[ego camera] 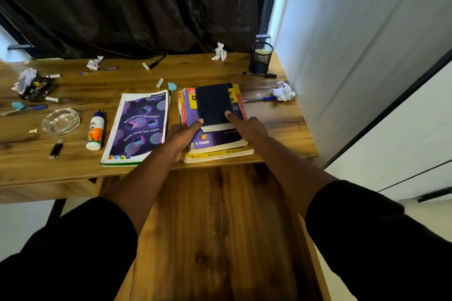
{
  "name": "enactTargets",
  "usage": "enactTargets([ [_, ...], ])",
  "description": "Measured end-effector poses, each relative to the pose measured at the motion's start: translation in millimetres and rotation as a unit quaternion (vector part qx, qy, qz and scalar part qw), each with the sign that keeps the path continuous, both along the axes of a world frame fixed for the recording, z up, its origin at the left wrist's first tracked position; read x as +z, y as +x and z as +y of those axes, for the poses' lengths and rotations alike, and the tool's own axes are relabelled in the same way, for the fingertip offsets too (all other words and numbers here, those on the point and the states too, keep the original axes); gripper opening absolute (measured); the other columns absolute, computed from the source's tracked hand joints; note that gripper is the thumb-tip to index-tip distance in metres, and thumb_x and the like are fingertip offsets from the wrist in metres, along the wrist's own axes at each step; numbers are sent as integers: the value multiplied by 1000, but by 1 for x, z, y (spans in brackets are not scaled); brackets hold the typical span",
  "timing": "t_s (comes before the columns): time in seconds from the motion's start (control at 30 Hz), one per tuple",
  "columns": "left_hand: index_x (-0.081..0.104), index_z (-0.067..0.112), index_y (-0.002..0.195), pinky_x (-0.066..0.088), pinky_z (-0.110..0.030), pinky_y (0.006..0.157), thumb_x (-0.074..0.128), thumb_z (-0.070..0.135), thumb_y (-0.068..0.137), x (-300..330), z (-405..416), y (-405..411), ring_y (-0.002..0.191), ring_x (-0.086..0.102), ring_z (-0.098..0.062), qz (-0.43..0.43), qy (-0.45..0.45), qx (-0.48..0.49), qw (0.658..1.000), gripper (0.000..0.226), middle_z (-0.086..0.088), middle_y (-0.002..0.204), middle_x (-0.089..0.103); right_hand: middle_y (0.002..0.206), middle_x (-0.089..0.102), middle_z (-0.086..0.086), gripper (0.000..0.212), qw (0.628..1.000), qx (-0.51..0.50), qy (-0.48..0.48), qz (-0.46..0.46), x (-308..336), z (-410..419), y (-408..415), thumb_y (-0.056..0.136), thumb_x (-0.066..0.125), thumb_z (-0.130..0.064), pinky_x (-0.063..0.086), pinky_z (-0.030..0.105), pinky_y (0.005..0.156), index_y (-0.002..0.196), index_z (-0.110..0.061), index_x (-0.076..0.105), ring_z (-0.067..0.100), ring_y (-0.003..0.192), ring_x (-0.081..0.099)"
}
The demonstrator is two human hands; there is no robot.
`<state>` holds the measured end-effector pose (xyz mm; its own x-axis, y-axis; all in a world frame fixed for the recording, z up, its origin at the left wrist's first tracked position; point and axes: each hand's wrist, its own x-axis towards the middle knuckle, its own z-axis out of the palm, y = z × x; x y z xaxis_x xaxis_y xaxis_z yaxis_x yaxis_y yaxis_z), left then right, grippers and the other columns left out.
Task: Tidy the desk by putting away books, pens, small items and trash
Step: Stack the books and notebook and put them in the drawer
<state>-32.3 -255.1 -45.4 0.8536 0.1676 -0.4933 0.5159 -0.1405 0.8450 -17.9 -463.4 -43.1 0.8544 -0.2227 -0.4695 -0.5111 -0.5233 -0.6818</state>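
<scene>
Your left hand [182, 138] and right hand [247, 124] rest thumbs on small dark-blue notebook [213, 105], other fingers hidden | wooden desk [274, 129], dark curtain [127, 7] behind | white wall [367, 44] right

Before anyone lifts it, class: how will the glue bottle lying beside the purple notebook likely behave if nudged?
The glue bottle lies on its side and looks round, so it would probably roll. It seems to be plastic, likely light and not fragile. The glass ashtray sits close beside it, so a sideways push might knock them together.
</scene>
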Motion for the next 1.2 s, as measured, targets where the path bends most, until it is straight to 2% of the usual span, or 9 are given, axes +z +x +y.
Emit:
enactTargets([
  [0.23, 62, 23, 122, 58, -28, 65, 76, 46, 88, -6, 10, -38, 85, 75, -18, -14, -7, -34, 999, 44, -1, 104, 76, 122, 63, 6, 124, 995, -38, 93, 15, -9, -2, -38, 30, 64, -94, 53, 48, 98, 128, -20, 51, 27, 111, 62],
  [0.37, 66, 26, 121, 63, -41, 83, 81, 63, 63, -14, 18, -66, 82, 78, -19, 2, -6, -36, 999, 71, 0, 99, 79, 118, 68, 6, 130, 981, -70, 175, 48, -28, -9, -64, 18, 84, -84, 58, 46, 91, 128, -22, 53, 26, 102, 70],
  [0.47, 64, 30, 120, 63, -44, 83, 82, 74, 59, -12, 19, -80, 83, 78, -21, 25, -40, -35, 998, 78, 0, 100, 79, 131, 61, 6, 134, 974, -97, 197, 50, -59, -10, -69, 23, 84, -87, 56, 50, 94, 137, -28, 46, 29, 113, 64],
  [0.57, 59, 30, 124, 62, -48, 83, 79, 90, 41, -19, 21, -85, 85, 78, -23, 41, -23, -33, 998, 104, 1, 101, 79, 137, 55, 8, 140, 969, -124, 207, 44, -44, -3, -82, 24, 82, -90, 54, 51, 98, 142, -26, 40, 31, 120, 59],
  [0.73, 52, 23, 133, 64, -40, 75, 87, 81, 40, -23, 25, -94, 83, 78, -20, 49, -50, -37, 997, 116, -2, 105, 78, 127, 58, 14, 145, 957, -120, 254, 66, -7, -4, -102, 30, 94, -70, 58, 53, 92, 147, -23, 23, 34, 108, 66],
  [0.83, 53, 21, 135, 63, -37, 68, 90, 72, 51, -23, 22, -95, 86, 78, -23, 51, -88, -39, 994, 105, -4, 106, 78, 136, 51, 17, 148, 952, -64, 276, 116, 3, -12, -100, 38, 98, -63, 55, 64, 91, 152, -39, 6, 41, 111, 64],
  [0.9, 56, 21, 134, 63, -37, 69, 88, 60, 66, -22, 19, -95, 89, 78, -25, 40, -117, -34, 992, 84, -5, 107, 78, 139, 55, 15, 133, 939, -34, 296, 172, 8, -19, -94, 41, 96, -67, 52, 72, 85, 148, -43, 21, 44, 114, 63],
  [1.03, 47, 26, 134, 62, -44, 83, 84, 58, 68, -20, 21, -92, 96, 76, -25, 22, -114, -31, 993, 82, -5, 112, 76, 136, 60, 10, 121, 960, 26, 217, 177, 20, -20, -83, 38, 84, -86, 51, 68, 87, 140, -38, 39, 41, 114, 63],
  [1.2, 54, 33, 121, 61, -46, 87, 84, 49, 71, -18, 25, -81, 99, 75, -26, 9, -128, -38, 991, 61, -5, 115, 75, 132, 60, 10, 117, 946, -5, 289, 150, 15, -13, -81, 44, 101, -55, 56, 66, 82, 139, -32, 38, 41, 108, 68],
])
